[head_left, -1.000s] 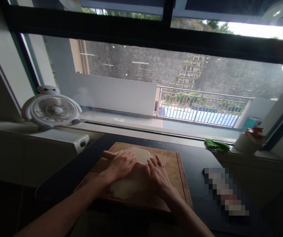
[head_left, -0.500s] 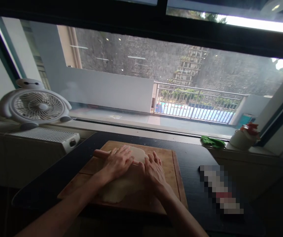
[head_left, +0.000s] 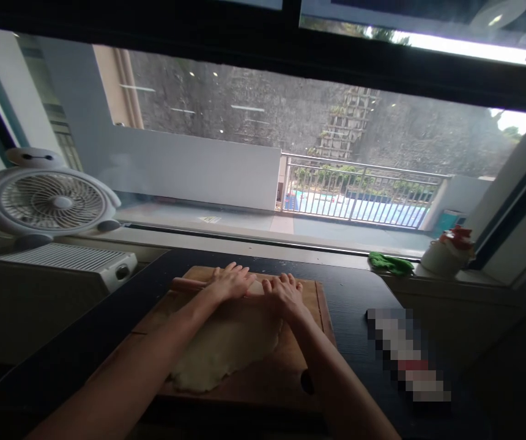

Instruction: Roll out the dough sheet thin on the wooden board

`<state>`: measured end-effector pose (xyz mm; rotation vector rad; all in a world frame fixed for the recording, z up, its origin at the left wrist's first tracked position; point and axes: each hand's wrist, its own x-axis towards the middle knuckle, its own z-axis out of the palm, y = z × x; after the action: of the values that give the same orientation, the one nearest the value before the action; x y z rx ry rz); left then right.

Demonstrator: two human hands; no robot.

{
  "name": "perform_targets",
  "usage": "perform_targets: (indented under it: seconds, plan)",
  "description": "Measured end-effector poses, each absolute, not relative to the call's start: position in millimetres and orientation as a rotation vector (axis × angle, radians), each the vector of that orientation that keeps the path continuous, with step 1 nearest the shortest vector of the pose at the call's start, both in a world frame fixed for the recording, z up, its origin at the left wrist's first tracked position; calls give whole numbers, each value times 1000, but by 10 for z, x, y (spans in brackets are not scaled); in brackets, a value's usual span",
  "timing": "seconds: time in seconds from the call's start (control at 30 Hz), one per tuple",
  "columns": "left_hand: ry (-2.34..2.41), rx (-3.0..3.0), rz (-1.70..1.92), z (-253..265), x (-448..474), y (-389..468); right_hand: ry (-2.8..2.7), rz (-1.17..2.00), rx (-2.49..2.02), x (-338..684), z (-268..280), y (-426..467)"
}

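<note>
A flattened sheet of dough [head_left: 230,345] lies on a wooden board [head_left: 311,299], wide and ragged along its near edge. Across the far part of the dough runs a wooden rolling pin [head_left: 188,283], its left end sticking out past my fingers. My left hand [head_left: 232,283] lies over the pin left of its middle, gripping it from above. Close beside it, my right hand [head_left: 285,294] curls over the pin's right part, whose end it hides. My left forearm covers part of the board's left side.
The board rests on a dark table [head_left: 357,330]. A pixelated item [head_left: 405,354] lies on the table's right. On the sill are a green cloth [head_left: 390,263] and a pale pot [head_left: 446,256]. A white fan [head_left: 59,201] stands at left on a white slatted box [head_left: 84,263].
Both hands have pushed the rolling pin forward, toward the board's far edge. More of the dough's near part shows, and the view has shifted slightly.
</note>
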<state>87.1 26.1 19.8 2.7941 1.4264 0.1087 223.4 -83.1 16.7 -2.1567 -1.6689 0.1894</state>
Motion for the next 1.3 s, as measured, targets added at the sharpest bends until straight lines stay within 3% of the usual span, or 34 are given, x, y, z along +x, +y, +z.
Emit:
perform_targets:
  seconds: [0.47, 0.9, 1.13, 1.3]
  plan:
    - [1232, 2965, 432, 17, 63, -603, -1925, 120, -1891, 1685, 4, -1841]
    - [1412, 2783, 92, 180, 912, 206, -1697, 203, -2142, 2213, 152, -968]
    - [1279, 2983, 362, 29, 422, -255, -1920, 223, -1842, 1979, 205, -1672]
    - [1256, 3018, 338, 58, 347, -320, -1735, 58, -2010, 2775, 283, -2260]
